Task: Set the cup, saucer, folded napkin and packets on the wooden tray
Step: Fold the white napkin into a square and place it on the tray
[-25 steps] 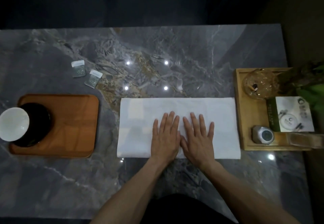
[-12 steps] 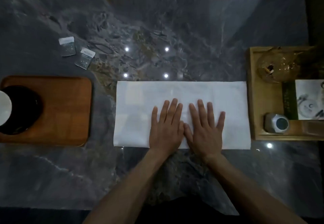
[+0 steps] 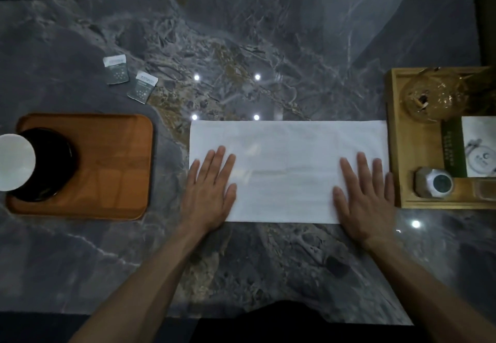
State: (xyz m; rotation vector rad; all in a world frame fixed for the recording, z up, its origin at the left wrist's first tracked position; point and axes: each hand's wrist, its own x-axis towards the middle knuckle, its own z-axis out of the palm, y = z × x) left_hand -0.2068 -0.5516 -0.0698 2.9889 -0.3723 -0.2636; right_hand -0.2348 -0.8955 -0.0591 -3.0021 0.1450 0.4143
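A white napkin (image 3: 284, 170) lies flat as a long strip on the marble table. My left hand (image 3: 210, 189) presses flat on its left end, fingers straight. My right hand (image 3: 365, 195) presses flat on its right end. At the left sits the wooden tray (image 3: 112, 168), carrying a dark saucer (image 3: 53, 165) with a white cup (image 3: 14, 161) at the frame's edge. Two small grey packets (image 3: 116, 70) (image 3: 142, 87) lie on the table beyond the tray.
A lighter wooden box tray (image 3: 394, 138) stands against the napkin's right end, holding a glass teapot (image 3: 432, 95), a small grey jar (image 3: 434, 183) and a printed card (image 3: 477, 149). The marble table (image 3: 268, 47) stretches bare beyond the napkin; its near edge is by my body.
Both hands slid apart from the napkin's middle out to its two ends, still flat on it. The camera view shifted slightly.
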